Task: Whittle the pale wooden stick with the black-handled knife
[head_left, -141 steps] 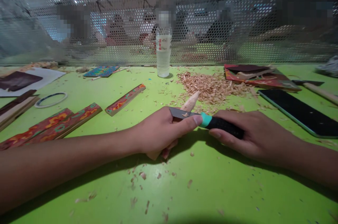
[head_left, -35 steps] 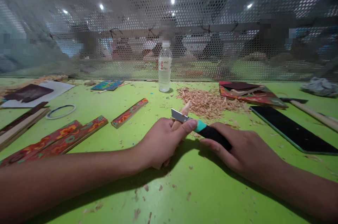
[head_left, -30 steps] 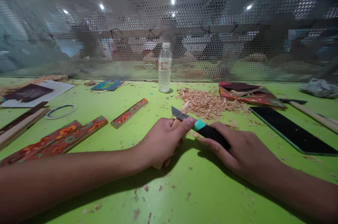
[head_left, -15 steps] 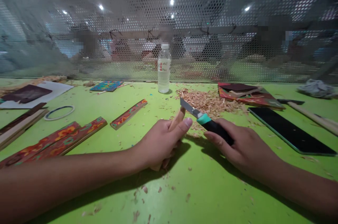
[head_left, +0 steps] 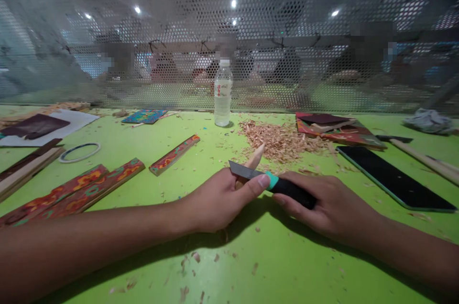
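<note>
Since a moment ago, the carving knife (head_left: pixel 294 192) has swung down across the pointed wooden stick (head_left: pixel 256 157), whose tip shows beyond the blade. We keep our left hand (head_left: pixel 222 197) closed around the stick above the tabletop (head_left: pixel 287 266), its thumb touching the knife near the green collar. Our right hand's (head_left: pixel 324 195) grip is closed on the black handle. Near the wood shavings (head_left: pixel 283 139) stands a plastic bottle (head_left: pixel 223 103), red Chinese characters on its label, the middle one 白.
</note>
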A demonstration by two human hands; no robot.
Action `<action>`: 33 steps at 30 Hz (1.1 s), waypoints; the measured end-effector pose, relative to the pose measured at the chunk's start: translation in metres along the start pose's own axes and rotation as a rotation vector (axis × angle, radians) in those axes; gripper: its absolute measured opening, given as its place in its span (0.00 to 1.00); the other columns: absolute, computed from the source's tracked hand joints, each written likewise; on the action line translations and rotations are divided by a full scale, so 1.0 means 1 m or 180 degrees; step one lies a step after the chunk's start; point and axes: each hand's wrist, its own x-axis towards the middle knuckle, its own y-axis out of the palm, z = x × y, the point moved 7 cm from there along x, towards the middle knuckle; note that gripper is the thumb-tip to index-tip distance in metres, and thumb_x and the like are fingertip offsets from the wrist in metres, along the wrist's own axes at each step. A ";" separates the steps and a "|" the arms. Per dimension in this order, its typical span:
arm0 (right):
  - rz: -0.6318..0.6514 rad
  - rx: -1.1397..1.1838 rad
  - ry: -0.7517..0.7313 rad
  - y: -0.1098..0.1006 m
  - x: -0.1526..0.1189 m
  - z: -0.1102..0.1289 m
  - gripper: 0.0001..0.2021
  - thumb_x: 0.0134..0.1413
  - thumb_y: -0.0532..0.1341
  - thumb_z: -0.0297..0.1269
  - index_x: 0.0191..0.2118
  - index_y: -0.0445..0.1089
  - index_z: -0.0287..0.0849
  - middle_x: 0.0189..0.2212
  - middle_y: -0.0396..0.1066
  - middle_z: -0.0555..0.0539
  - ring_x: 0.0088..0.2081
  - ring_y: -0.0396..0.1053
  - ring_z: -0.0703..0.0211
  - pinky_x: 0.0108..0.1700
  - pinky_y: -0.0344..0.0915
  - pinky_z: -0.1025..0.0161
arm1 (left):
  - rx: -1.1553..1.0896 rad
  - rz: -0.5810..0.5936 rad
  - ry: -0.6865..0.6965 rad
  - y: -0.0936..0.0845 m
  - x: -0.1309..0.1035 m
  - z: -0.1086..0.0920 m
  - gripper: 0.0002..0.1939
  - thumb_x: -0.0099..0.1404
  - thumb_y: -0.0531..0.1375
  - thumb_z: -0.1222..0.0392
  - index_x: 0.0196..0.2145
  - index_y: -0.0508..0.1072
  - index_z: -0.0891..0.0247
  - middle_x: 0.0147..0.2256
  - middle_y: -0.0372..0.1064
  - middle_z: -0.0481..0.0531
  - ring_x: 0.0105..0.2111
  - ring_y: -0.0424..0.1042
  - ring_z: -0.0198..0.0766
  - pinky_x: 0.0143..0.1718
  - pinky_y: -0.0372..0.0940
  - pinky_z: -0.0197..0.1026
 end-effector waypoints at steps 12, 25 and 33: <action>-0.0417 -0.0411 0.0000 -0.002 -0.005 -0.003 0.18 0.68 0.53 0.52 0.49 0.70 0.44 0.31 0.78 0.48 0.26 0.73 0.58 0.27 0.61 0.64 | -0.0010 -0.0028 -0.0548 0.000 0.000 0.015 0.21 0.68 0.57 0.38 0.29 0.66 0.58 0.14 0.50 0.36 0.11 0.50 0.29 0.13 0.47 0.32; 0.0065 -0.0018 -0.0058 0.001 0.001 -0.003 0.17 0.66 0.54 0.52 0.43 0.72 0.44 0.29 0.76 0.50 0.26 0.70 0.61 0.29 0.60 0.64 | 0.0192 0.0062 -0.0178 0.000 0.000 0.002 0.16 0.68 0.60 0.44 0.39 0.76 0.59 0.25 0.63 0.43 0.33 0.68 0.37 0.33 0.62 0.34; -0.0177 -0.0052 0.0133 -0.005 0.001 -0.004 0.17 0.67 0.53 0.51 0.44 0.73 0.45 0.28 0.76 0.50 0.26 0.70 0.61 0.27 0.59 0.65 | 0.0300 0.0038 -0.0224 -0.002 0.001 0.009 0.24 0.71 0.53 0.40 0.24 0.61 0.58 0.17 0.55 0.40 0.19 0.57 0.33 0.21 0.53 0.34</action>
